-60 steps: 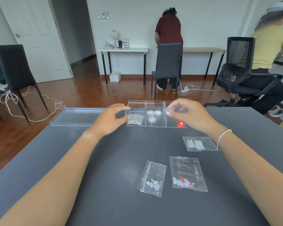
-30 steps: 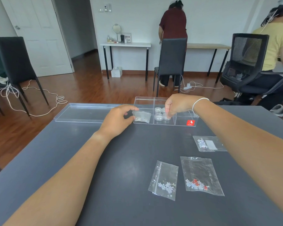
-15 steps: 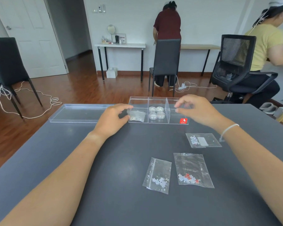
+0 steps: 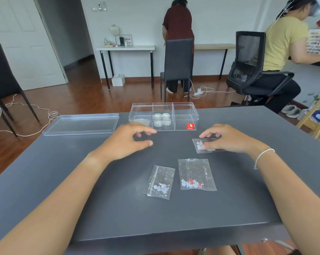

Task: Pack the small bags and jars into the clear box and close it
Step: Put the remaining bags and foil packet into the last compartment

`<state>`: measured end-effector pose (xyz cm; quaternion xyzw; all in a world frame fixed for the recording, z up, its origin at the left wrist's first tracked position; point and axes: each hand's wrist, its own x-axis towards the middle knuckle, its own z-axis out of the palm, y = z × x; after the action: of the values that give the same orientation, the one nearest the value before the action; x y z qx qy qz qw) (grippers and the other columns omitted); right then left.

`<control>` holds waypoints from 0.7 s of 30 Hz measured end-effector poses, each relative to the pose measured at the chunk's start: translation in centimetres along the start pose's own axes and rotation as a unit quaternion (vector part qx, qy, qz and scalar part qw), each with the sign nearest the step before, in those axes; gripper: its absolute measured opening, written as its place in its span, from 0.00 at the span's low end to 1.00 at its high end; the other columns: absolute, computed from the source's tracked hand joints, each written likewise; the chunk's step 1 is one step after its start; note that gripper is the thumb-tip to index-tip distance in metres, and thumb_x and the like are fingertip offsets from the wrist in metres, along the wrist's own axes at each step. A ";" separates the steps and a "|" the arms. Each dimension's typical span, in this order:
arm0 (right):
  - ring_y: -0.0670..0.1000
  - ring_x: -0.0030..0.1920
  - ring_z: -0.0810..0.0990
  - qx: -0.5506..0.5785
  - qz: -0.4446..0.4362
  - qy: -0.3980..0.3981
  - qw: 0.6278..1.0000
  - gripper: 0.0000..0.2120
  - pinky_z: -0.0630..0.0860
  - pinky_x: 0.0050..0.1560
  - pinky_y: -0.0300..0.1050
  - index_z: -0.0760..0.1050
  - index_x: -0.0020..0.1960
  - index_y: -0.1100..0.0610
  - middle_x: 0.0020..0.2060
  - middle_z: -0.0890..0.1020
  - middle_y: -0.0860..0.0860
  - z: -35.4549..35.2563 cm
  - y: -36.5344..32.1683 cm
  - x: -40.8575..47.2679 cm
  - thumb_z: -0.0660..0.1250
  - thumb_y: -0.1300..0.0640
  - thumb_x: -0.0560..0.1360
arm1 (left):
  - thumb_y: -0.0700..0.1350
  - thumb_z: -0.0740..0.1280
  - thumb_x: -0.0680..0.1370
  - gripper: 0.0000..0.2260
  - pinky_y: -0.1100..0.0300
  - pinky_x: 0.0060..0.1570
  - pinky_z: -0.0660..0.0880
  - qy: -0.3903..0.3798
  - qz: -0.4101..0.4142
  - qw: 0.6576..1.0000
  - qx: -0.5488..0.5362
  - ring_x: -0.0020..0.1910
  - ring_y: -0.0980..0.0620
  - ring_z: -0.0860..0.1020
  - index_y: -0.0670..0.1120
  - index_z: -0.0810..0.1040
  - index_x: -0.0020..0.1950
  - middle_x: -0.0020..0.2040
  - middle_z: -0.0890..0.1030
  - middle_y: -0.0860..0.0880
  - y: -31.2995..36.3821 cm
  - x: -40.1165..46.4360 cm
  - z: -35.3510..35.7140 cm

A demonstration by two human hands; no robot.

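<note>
Pinching the small bag (image 4: 204, 145) nearest the clear box (image 4: 163, 116), the right hand (image 4: 227, 138) should lift it flat, while the left hand (image 4: 126, 140) hovers relaxed, holding nothing.

The tabletop (image 4: 247, 190) is a dark grey, matte surface. Directly on it, along the far edge, lies a clear lid (image 4: 81, 124) (open side up), and just to its right stands the clear box (image 4: 185, 115) with three compartments. Nearer, three small bags rest flat: one at the right (image 4: 210, 150), and two side by side in the middle, a narrow bag (image 4: 160, 182) and a wider bag (image 4: 196, 174) (red and pale pieces inside).
</note>
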<state>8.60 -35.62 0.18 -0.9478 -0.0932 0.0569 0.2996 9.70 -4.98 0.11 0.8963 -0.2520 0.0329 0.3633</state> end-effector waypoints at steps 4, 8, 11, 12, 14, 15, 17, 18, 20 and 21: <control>0.47 0.50 0.69 0.014 0.004 -0.011 1.000 0.10 0.66 0.52 0.44 0.75 0.45 0.42 0.45 0.73 0.43 0.2 0.1 0.1 0.72 0.47 0.66 | 0.54 0.73 0.67 0.11 0.74 0.38 0.66 -0.129 -0.024 0.991 -0.009 0.40 0.60 0.71 0.66 0.79 0.47 0.44 0.80 0.61 1.1 -1.3 0.8; 0.43 0.43 0.71 0.027 -0.002 -0.010 1.000 0.11 0.67 0.42 0.39 0.73 0.42 0.43 0.44 0.73 0.44 0.4 -0.1 0.1 0.74 0.48 0.64 | 0.57 0.74 0.64 0.14 0.75 0.41 0.65 -0.196 -0.025 0.980 0.003 0.42 0.61 0.69 0.65 0.78 0.48 0.47 0.76 0.61 2.0 -1.7 1.0; 0.43 0.40 0.72 0.045 -0.011 0.003 0.999 0.12 0.66 0.38 0.37 0.71 0.41 0.44 0.42 0.75 0.44 0.5 -0.4 0.2 0.74 0.50 0.64 | 0.58 0.75 0.62 0.16 0.74 0.42 0.66 -0.217 -0.025 0.976 0.020 0.43 0.64 0.68 0.65 0.78 0.48 0.48 0.74 0.61 2.2 -1.8 1.0; 0.43 0.39 0.72 0.050 -0.014 0.008 0.999 0.12 0.66 0.37 0.38 0.71 0.41 0.44 0.42 0.76 0.45 0.6 -0.5 0.2 0.74 0.50 0.65 | 0.58 0.75 0.62 0.17 0.73 0.43 0.66 -0.222 -0.026 0.974 0.029 0.43 0.64 0.68 0.66 0.78 0.48 0.48 0.73 0.62 2.3 -1.9 1.1; 0.45 0.38 0.73 0.057 -0.021 0.021 0.998 0.13 0.68 0.38 0.39 0.69 0.42 0.44 0.41 0.76 0.46 0.6 -0.7 0.2 0.74 0.51 0.65 | 0.58 0.75 0.61 0.17 0.70 0.44 0.67 -0.229 -0.026 0.972 0.043 0.43 0.64 0.69 0.66 0.77 0.48 0.47 0.73 0.62 2.5 -1.9 1.1; 0.45 0.38 0.73 0.059 -0.024 0.027 0.998 0.14 0.69 0.39 0.40 0.69 0.42 0.44 0.41 0.76 0.46 0.6 -0.8 0.2 0.74 0.51 0.65 | 0.58 0.75 0.61 0.17 0.70 0.43 0.67 -0.229 -0.025 0.972 0.044 0.43 0.64 0.69 0.66 0.77 0.48 0.46 0.74 0.61 2.5 -1.9 1.1; 0.45 0.39 0.74 0.062 -0.028 0.034 0.997 0.14 0.70 0.39 0.40 0.68 0.42 0.44 0.42 0.77 0.46 0.6 -0.9 0.2 0.73 0.52 0.66 | 0.57 0.76 0.62 0.16 0.73 0.40 0.66 -0.228 -0.020 0.973 0.038 0.40 0.63 0.69 0.66 0.77 0.47 0.43 0.74 0.60 2.6 -1.9 1.1; 0.45 0.39 0.74 0.063 -0.030 0.037 0.997 0.13 0.69 0.38 0.40 0.68 0.43 0.45 0.41 0.77 0.46 0.6 -1.0 0.1 0.73 0.52 0.67 | 0.56 0.76 0.62 0.16 0.74 0.38 0.65 -0.227 -0.019 0.973 0.034 0.39 0.63 0.69 0.65 0.78 0.47 0.42 0.74 0.59 2.7 -1.9 1.2; 0.44 0.38 0.74 0.067 -0.036 0.039 0.996 0.12 0.68 0.38 0.39 0.68 0.44 0.46 0.40 0.77 0.46 0.6 -1.2 0.1 0.72 0.52 0.68 | 0.56 0.76 0.63 0.15 0.72 0.37 0.66 -0.227 -0.021 0.973 0.027 0.36 0.62 0.68 0.65 0.78 0.47 0.41 0.74 0.59 2.7 -1.9 1.2; 0.44 0.37 0.74 0.071 -0.039 0.040 0.996 0.12 0.68 0.38 0.39 0.68 0.44 0.46 0.40 0.78 0.46 0.6 -1.2 0.0 0.71 0.52 0.69 | 0.55 0.76 0.63 0.15 0.69 0.38 0.66 -0.228 -0.026 0.973 0.022 0.35 0.61 0.68 0.65 0.78 0.47 0.40 0.74 0.59 2.7 -1.8 1.3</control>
<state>8.35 -34.28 0.41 -0.9211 -0.1140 0.0137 0.3720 6.64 -6.70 0.48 0.8941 -0.3039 -0.1768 0.2773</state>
